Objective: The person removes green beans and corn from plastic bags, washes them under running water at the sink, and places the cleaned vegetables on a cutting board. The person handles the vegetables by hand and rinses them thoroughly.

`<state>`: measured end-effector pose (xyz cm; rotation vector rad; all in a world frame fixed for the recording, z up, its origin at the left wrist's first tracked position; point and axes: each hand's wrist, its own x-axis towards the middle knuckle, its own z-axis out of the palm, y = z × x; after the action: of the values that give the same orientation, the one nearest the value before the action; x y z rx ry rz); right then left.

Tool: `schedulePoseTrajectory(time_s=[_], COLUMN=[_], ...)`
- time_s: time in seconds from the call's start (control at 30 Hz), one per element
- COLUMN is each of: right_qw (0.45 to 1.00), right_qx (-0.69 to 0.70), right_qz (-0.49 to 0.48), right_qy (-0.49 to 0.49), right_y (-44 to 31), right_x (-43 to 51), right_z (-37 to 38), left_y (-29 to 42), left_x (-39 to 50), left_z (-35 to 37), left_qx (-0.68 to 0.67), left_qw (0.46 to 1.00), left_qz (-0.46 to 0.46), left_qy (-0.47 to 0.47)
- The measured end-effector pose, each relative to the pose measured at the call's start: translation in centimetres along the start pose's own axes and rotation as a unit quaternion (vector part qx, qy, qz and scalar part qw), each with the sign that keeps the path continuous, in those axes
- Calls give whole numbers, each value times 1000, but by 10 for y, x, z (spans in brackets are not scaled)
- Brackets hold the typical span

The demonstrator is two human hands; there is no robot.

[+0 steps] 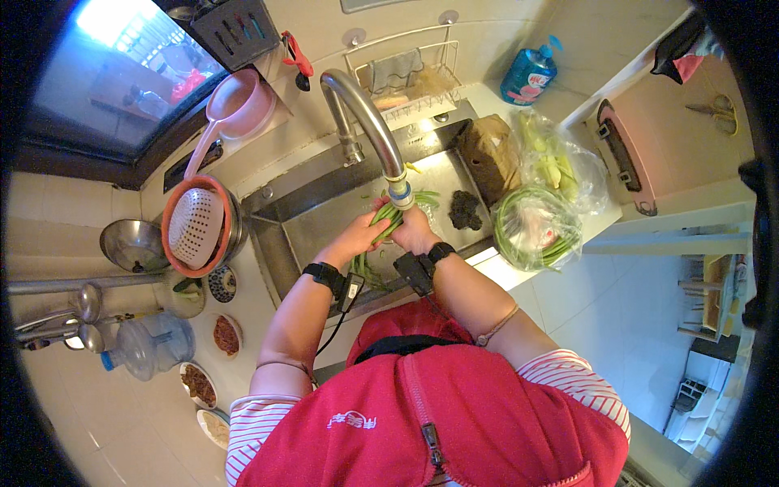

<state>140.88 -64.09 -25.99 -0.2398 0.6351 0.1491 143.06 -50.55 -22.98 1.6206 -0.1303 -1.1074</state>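
A bundle of long green beans (389, 220) is gripped between my left hand (359, 232) and my right hand (415, 230), just under the spout of the steel faucet (380, 140). Both hands are over the stainless steel sink (304, 225). Some bean ends hang below my left hand into the sink, and more stick out behind my right hand. Small green bits lie on the sink floor. To the right in the sink is a dark scouring pad or similar clump (465, 210), beside a brown bag (490, 155).
Right of the sink lie a plastic bag with coiled long beans (538, 228) and a bag of pale green vegetables (554, 161); a blue soap bottle (528, 76) stands behind. Left are stacked colanders (195, 228), a steel bowl (134, 245), a water jug (155, 345) and several dishes of food (227, 336).
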Motion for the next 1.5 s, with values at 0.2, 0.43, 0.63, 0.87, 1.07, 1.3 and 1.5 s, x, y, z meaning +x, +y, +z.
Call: schedulePoseTrajectory(time_s=[0.2, 0.43, 0.63, 0.87, 1.07, 1.3, 1.5], right_qw=[996, 981, 984, 990, 995, 993, 987], right_qx=[54, -12, 8, 70, -19, 90, -77], right_qz=[-15, -62, -52, -32, -71, -74, 86], right_qy=[74, 184, 171, 114, 62, 1, -115], right_y=[-9, -27, -62, -95, -142, -111, -43], right_x=[7, 10, 14, 42, 34, -19, -47], right_z=[-6, -12, -31, -70, -88, -74, -22], left_y=[6, -8, -13, -3, 7, 31, 43], left_x=[-3, -20, -33, -40, -48, -13, 9], left_z=[-13, -26, -37, -41, -46, -22, 8], left_qx=[148, 102, 78, 107, 103, 68, 79], left_qw=[989, 993, 994, 991, 991, 996, 992], left_qz=[-25, -49, -60, -73, -59, 36, 88], left_qy=[-15, -47, -44, -40, -54, -35, -54])
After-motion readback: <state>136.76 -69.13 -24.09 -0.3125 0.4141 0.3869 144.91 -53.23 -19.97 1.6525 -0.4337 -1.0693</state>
